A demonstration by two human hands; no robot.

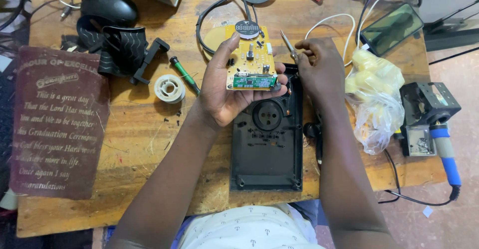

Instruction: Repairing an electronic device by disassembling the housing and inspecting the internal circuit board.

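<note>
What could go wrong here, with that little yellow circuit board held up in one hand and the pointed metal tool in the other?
The left hand holds the yellow circuit board only at its edges, above the open black casing; it might slip and drop. The right hand holds thin metal tweezers right beside the board, so the tips could scrape a part. Cables crowd the bench behind and might snag.

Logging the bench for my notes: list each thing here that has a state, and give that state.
circuit board: lifted, held in left hand
tweezers: gripped in right hand
black case shell: open, flat on table
soldering iron: parked in its stand
solder spool: lying flat
plastic bag: crumpled, full
</note>
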